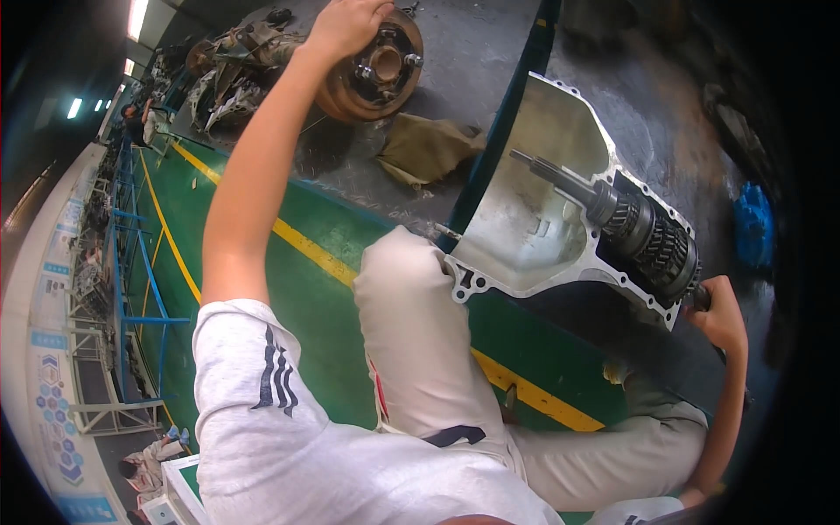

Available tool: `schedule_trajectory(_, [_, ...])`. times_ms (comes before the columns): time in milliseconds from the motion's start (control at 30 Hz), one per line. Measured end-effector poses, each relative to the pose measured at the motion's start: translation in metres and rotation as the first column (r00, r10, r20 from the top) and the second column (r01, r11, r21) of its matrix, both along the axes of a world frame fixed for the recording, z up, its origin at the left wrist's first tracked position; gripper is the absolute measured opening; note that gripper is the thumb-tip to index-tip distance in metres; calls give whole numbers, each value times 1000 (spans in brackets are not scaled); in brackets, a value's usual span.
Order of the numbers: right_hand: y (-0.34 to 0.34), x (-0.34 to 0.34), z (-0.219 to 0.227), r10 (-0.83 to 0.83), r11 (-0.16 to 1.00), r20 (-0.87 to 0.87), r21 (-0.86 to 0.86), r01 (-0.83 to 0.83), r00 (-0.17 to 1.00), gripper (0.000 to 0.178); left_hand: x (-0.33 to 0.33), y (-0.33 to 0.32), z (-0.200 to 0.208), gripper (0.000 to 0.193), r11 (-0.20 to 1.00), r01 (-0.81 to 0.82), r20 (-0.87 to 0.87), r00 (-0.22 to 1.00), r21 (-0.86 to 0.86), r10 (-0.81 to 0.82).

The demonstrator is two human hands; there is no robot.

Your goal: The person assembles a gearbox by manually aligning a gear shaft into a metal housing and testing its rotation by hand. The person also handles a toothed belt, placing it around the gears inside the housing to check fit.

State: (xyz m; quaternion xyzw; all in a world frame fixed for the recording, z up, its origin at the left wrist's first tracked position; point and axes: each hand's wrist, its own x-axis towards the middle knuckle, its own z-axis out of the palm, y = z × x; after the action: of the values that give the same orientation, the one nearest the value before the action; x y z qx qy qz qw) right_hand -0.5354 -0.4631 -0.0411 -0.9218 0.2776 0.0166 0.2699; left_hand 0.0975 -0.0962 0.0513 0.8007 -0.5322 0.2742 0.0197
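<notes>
At the top, my left hand (346,26) rests on the upper rim of a rusty brake drum (350,92) with wheel studs; its fingers curl over the edge. An open metal transmission housing (560,229) lies to the right, over the bench edge by my knee. Inside it sits a gear shaft (643,232) with several toothed gears, its thin end pointing up and left. My right hand (723,319) is closed at the gear end of this shaft, around a dark end piece that my fingers partly hide.
A brown cloth or paper piece (429,149) lies on the dark metal bench (490,52) beside the drum. Greasy axle parts (241,70) are heaped beyond it. Something blue (753,223) is at the far right. Blue metal frames (149,289) stand left on the green floor; other people are distant.
</notes>
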Motion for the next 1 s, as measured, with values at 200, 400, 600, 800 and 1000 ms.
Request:
schedule_trajectory(200, [0, 3, 4, 26, 999, -37, 33, -25, 999, 31, 19, -49, 20, 41, 979, 28, -244, 970, 203, 23])
schedule_trajectory(400, [-8, 3, 1, 67, 994, -103, 93, -57, 992, 29, 50, -94, 17, 49, 972, 6, -291, 955, 236, 64])
schedule_trajectory(600, [-4, 8, 12, 83, 982, -132, 178, -59, 988, 28, 72, -124, -8, 69, 905, -126, -106, 977, 406, 184])
schedule_trajectory(800, [-6, 10, 14, 129, 980, -166, 170, -100, 978, 27, 82, -137, -18, 79, 783, -215, -75, 946, 584, 316])
schedule_trajectory(1000, [-7, 11, 14, 133, 977, -169, 187, -101, 977, 27, 77, -125, -8, 79, 761, -203, 19, 970, 616, 243])
